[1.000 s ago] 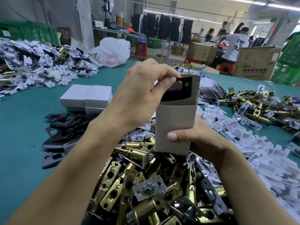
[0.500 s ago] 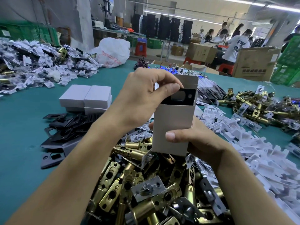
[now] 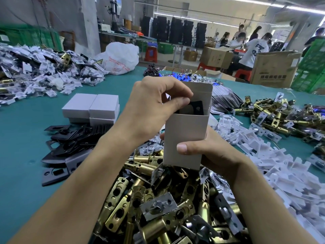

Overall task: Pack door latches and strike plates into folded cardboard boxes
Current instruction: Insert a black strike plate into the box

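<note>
- The right hand (image 3: 218,154) clasps the lower part of the upright box (image 3: 184,138), with the thumb laid across its front.
- The left hand (image 3: 154,110) pinches the black plate (image 3: 196,108) at the box's open mouth. The plate is partly inside, and its top shows above the front lip.
- The plate could snag on the lip and jam askew if it enters tilted.
- A hard push might buckle the thin card or force the box's bottom open. That end is hidden, so I cannot tell whether it is closed.
- Squeezing the box too tightly would narrow the slot.
- Whether a latch is already in the box cannot be seen.
- The latches (image 3: 158,208) are heaped under the box, so a dropped plate would be lost among them.
- Spare plates (image 3: 70,143) lie left of the box on the table (image 3: 21,138), with closed boxes (image 3: 91,108) beyond them. White card pieces (image 3: 263,155) lie to its right.
- The flap (image 3: 202,90) stands behind the mouth, and the pinching fingers crowd the opening.
</note>
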{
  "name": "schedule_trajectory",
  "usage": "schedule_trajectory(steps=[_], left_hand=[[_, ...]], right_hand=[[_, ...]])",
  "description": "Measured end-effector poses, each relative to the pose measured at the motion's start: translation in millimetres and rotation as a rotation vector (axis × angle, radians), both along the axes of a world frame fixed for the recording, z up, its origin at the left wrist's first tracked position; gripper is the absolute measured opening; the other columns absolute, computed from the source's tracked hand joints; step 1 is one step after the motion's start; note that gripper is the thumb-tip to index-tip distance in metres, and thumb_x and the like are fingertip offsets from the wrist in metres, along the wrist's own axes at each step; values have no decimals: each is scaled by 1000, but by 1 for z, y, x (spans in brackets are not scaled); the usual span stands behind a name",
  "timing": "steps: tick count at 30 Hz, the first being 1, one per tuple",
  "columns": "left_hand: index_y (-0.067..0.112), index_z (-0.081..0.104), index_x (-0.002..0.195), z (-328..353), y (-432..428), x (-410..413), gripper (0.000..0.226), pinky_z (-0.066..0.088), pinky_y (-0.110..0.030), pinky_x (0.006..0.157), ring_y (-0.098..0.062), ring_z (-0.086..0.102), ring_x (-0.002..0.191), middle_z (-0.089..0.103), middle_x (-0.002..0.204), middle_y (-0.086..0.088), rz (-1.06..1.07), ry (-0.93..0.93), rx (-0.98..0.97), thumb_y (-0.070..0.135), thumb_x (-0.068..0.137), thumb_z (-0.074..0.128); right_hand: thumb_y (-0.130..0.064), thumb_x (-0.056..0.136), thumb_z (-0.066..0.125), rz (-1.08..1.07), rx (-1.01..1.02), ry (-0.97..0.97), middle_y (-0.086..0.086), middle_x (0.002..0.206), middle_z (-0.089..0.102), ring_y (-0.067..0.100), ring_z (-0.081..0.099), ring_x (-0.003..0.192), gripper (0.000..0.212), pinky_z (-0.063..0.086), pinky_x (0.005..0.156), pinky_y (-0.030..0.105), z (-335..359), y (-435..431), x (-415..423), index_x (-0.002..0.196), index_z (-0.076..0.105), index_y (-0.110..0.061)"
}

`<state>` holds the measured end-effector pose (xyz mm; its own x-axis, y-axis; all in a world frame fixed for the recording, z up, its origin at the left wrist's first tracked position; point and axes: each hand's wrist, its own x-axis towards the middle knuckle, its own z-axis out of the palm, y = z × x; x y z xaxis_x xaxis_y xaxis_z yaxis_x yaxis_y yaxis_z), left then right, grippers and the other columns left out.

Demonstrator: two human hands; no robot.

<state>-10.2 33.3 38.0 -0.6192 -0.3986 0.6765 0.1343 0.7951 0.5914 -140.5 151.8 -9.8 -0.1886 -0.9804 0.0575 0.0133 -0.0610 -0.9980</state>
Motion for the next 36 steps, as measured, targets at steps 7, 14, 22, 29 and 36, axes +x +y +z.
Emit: schedule_trajectory(steps=[7, 14, 22, 29, 36], left_hand=[[28, 78, 92, 0, -4, 1, 8, 36, -11, 59, 6, 51, 61, 63, 72, 16, -30, -146, -20, 22, 89, 75], [25, 74, 91, 7, -4, 8, 13, 47, -12, 71, 5, 63, 76, 72, 84, 16, -145, -119, 33, 14, 94, 68], [24, 77, 95, 4, -2, 3, 15, 47, -23, 76, 3, 63, 83, 70, 85, 22, -95, -284, -34, 22, 98, 62], [14, 75, 102, 3, 2, 2, 27, 54, -27, 83, -2, 67, 88, 73, 91, 10, -117, -119, 92, 22, 105, 49], [29, 46, 120, -6, -3, 2, 60, 51, -12, 67, 8, 63, 83, 61, 106, 9, -174, -113, 425, 47, 72, 76]], right_hand=[[-17, 60, 83, -5, 4, 41, 34, 117, 59, 29, 64, 97, 59, 57, 83, 43, -1, -1, 1, 115, 64, -4], [-15, 61, 83, 17, -7, 19, 33, 119, 60, 32, 65, 100, 56, 59, 80, 45, -1, -2, 0, 114, 67, -11], [-15, 59, 82, 12, -11, 24, 18, 102, 66, 25, 65, 92, 60, 57, 74, 36, -3, -2, -2, 114, 63, -2], [-13, 59, 81, 26, -39, -11, 30, 110, 63, 28, 64, 97, 55, 59, 79, 43, -1, -2, 0, 112, 66, -8], [-14, 64, 81, -39, -111, -27, 13, 98, 73, 22, 70, 90, 45, 59, 72, 37, -2, -2, -6, 107, 72, -18]])
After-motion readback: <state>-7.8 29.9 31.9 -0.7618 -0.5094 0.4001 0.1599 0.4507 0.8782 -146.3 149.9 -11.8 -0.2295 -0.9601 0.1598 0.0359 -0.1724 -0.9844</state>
